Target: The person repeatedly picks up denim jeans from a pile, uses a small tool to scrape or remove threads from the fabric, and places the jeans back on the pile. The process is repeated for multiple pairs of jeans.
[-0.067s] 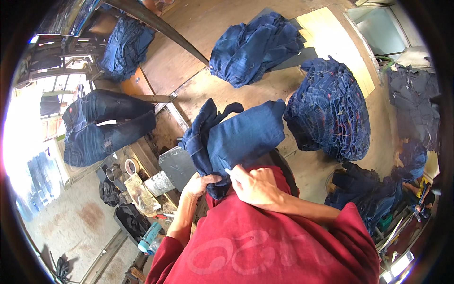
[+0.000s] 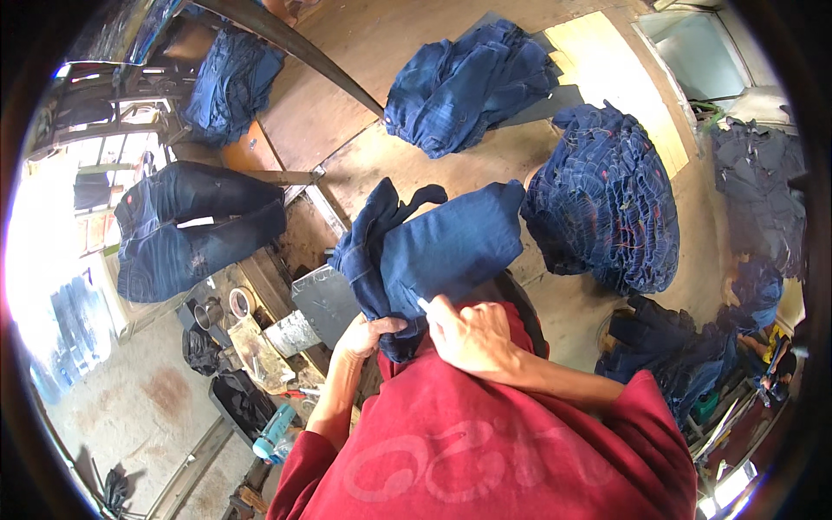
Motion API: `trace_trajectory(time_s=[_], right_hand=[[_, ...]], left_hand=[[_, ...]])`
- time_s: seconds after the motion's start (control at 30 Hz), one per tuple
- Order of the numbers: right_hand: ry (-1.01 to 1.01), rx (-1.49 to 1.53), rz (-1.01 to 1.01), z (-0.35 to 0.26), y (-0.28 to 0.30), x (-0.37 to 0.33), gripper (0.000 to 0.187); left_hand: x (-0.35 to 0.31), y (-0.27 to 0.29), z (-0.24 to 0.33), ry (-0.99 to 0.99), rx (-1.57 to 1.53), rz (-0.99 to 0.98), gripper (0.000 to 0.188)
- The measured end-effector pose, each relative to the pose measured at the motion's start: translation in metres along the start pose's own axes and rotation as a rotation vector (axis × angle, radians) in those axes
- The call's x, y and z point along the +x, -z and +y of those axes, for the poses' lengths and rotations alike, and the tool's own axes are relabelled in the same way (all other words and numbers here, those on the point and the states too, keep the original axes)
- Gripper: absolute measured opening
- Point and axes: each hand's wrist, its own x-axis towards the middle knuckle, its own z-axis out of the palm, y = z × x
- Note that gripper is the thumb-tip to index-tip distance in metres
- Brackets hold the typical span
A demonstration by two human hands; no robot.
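Observation:
A dark blue denim garment (image 2: 451,247) lies bunched across my lap, one part smooth and another twisted upright on its left. My left hand (image 2: 371,336) is closed on the garment's near left edge, thumb on top and the fingers largely hidden under the cloth. Just right of it, my right hand (image 2: 468,334) is closed in a pinch over the denim. A small white slender piece (image 2: 423,304) pokes out from its fingertips; its exact kind is too small to make out.
Piles of folded jeans sit ahead (image 2: 472,82) and to the right (image 2: 607,204). Another pair of jeans (image 2: 195,230) is draped at left. Near it are a tape roll (image 2: 242,302), a dark metal plate (image 2: 324,305) and a light blue bottle (image 2: 276,432). A slanting pole (image 2: 295,56) stands ahead.
My right hand has shifted very slightly to the right, and the white piece in its fingers has tilted a little upward. My left hand stays on the denim.

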Motion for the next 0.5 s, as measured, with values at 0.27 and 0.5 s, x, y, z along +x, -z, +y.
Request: trace_trajectory(time_s=[0.27,0.5], right_hand=[[-0.115,0.415,0.250,0.060,0.003,0.007,0.018],[-1.118,1.110,0.172,0.258,0.008,0.045,0.044]], left_hand=[[0.005,0.008,-0.005,0.041,-0.014,0.094,0.037],[0.014,0.062,-0.007,-0.310,-0.349,0.094,0.051]])
